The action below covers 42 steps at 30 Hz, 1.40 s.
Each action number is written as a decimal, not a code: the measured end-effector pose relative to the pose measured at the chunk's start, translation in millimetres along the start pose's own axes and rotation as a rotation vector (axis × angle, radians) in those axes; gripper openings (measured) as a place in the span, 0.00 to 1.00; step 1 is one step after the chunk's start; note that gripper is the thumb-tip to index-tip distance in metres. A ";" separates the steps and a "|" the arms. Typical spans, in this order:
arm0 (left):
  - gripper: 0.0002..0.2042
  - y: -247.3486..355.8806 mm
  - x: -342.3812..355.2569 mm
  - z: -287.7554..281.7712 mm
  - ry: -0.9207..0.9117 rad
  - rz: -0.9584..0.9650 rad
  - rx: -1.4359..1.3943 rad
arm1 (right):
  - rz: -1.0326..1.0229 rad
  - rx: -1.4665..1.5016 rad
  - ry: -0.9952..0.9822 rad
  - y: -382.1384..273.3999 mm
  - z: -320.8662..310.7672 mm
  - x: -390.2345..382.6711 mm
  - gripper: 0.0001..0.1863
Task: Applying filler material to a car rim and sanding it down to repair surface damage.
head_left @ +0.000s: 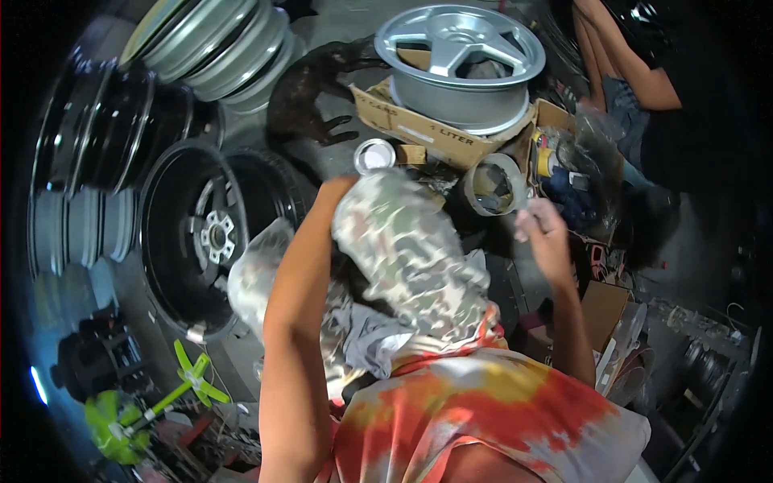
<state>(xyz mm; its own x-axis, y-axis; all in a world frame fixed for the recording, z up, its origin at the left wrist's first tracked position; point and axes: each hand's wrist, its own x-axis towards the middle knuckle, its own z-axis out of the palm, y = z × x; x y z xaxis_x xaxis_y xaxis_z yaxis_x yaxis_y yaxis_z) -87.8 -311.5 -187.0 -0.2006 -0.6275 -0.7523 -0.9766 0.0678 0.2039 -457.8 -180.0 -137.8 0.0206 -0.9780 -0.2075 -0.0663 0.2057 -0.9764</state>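
Observation:
My left hand [341, 187] rests at my camouflage-trousered knee [386, 217]; its fingers are hidden behind the knee. Close to it stands a small open tin [375, 154] with pale contents. My right hand [542, 227] is raised on the right, fingers curled together and slightly blurred; whatever they may pinch is too small to make out. Just beside its fingertips is a round, open, greyish container [515, 179] with small items inside. Beyond it, a silver five-spoke wheel rim [447, 60] lies face up on a flattened-looking cardboard box [427, 133].
A dark dog [302, 97] lies on the floor at the far left. Stacked rims [217, 48] and a black rim [153, 233] stand left. A green-bladed fan [193, 374] is at lower left. Another person's arm [636, 60] reaches in at upper right, near a cluttered box [555, 121].

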 end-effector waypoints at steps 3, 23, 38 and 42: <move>0.13 7.2 -32.8 47.9 0.031 0.109 -0.116 | 0.145 0.046 -0.100 58.6 18.1 -0.1 0.03; 0.13 -108.0 -61.0 34.9 0.324 0.021 -1.221 | -0.067 -0.782 0.064 204.1 132.3 133.4 0.14; 0.10 12.9 -179.1 -40.7 0.844 0.570 -1.214 | -0.226 0.158 -0.190 -116.4 186.4 53.2 0.09; 0.12 2.8 -194.6 -27.6 1.055 0.527 -1.116 | -0.301 0.290 -0.291 -121.3 205.2 44.2 0.06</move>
<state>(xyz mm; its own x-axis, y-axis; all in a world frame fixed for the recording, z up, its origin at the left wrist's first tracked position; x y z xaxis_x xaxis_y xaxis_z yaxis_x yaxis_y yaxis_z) -49.4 -210.6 -22.8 0.1210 -0.9745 0.1891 -0.1874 0.1647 0.9684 -244.1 -241.2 -40.9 0.2761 -0.9538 0.1182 0.2643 -0.0429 -0.9635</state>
